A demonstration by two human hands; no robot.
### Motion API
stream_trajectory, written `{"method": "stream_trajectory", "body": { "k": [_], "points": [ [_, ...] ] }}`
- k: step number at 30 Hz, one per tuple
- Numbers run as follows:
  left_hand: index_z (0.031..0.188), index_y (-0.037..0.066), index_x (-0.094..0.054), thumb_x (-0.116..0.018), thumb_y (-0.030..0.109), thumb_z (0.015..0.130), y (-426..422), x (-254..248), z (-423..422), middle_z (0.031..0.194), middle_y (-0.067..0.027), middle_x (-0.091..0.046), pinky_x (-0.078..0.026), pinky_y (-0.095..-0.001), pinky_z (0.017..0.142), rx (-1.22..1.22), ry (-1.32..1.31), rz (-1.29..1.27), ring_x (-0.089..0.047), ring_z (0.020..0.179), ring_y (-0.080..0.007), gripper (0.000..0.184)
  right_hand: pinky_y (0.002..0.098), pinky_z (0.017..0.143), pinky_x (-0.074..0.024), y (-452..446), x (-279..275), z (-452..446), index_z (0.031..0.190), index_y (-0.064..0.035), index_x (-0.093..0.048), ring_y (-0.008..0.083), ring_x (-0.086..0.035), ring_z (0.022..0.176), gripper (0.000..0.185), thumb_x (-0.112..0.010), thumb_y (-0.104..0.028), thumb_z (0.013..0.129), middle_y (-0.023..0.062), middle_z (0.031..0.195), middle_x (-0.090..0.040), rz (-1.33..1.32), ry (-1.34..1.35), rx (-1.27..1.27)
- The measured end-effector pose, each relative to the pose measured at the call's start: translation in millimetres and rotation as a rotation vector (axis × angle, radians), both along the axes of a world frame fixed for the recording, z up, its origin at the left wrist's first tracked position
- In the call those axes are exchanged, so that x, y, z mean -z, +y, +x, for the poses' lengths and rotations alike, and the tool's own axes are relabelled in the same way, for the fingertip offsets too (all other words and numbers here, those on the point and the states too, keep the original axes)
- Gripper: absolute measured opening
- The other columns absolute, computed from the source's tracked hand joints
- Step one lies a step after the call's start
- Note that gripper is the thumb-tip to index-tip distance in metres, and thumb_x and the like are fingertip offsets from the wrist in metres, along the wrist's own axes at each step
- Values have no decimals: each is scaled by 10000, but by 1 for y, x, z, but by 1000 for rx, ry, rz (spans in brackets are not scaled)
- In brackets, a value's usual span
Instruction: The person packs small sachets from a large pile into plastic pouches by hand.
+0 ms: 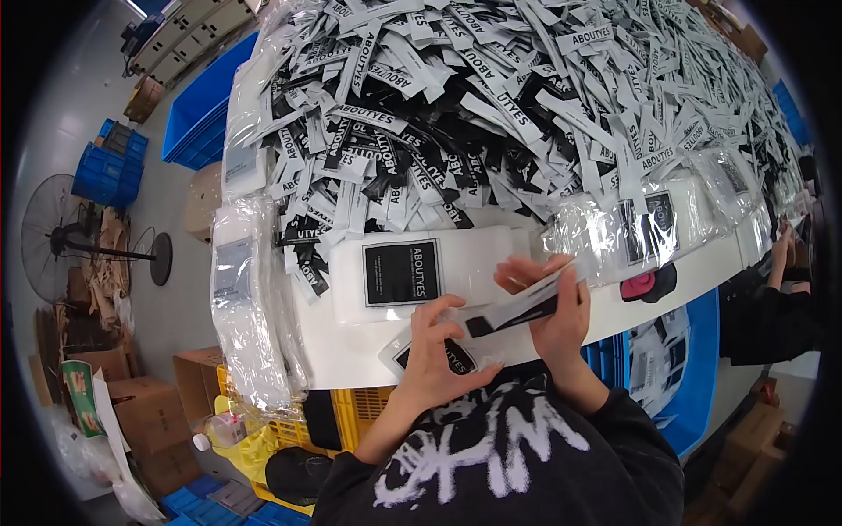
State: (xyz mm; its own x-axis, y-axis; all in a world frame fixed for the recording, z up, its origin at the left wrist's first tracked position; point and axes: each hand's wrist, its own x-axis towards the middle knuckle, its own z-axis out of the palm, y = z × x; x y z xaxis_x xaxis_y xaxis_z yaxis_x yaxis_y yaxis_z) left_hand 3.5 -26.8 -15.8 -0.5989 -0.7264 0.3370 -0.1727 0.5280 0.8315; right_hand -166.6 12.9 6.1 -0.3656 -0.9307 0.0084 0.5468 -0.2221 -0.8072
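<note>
My left hand (pixel 431 359) is curved around a clear plastic bag (pixel 399 353) with a black label, at the table's near edge. Its thumb and fingers lie along the bag's sides, and part of the bag is hidden beneath the hand. My right hand (pixel 561 320) grips a small bunch of black and white stick sachets (pixel 517 309), tilted, with their ends pointing toward the bag. Just beyond both hands lies a stack of flat bags (pixel 482 263), the top one bearing a black ABOUTYES label.
A large heap of sachets (pixel 491 105) covers the table's far part. More bag stacks sit at the left (pixel 241 298) and right (pixel 605 228). A pink and black item (pixel 647 284) lies near the edge. A blue bin (pixel 702 351) stands below. Another person's hand (pixel 781 250) shows far right.
</note>
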Motion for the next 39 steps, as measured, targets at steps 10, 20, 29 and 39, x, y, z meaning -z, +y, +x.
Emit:
{"method": "stream_trajectory", "body": {
  "k": [10,20,29,39],
  "points": [
    [1136,27,-556,-726,126,762,-20,-14,27,921,-139,-620,-472,-297,707,-85,-147,363,-605,790,-223,423,257,741,-485,-2,1,10,1067,24,-588,111,-607,847,210,-553,-121,919,122,1008,-672,205,386,-137],
    [952,11,-639,-583,83,881,-20,-21,33,665,-159,-598,-449,-298,521,-109,-195,326,-597,543,-250,116,297,566,-439,2,-6,-28,1144,-23,-587,232,-570,578,252,-520,-107,916,198,706,-585,242,928,-613],
    [892,16,-648,-629,63,825,-13,-25,19,677,-131,-627,-438,-261,497,78,-258,341,-607,539,-270,84,239,550,-398,-6,25,-30,828,18,-681,42,-471,595,168,-674,-149,812,-5,648,-606,416,696,-925],
    [910,-18,-649,-643,40,818,-13,-30,2,781,-121,-634,-458,-274,590,31,-14,431,-596,646,-196,109,259,562,-465,13,5,-19,928,-40,-708,164,-641,625,125,-680,-92,818,109,745,-680,135,691,-480]
  ]
}}
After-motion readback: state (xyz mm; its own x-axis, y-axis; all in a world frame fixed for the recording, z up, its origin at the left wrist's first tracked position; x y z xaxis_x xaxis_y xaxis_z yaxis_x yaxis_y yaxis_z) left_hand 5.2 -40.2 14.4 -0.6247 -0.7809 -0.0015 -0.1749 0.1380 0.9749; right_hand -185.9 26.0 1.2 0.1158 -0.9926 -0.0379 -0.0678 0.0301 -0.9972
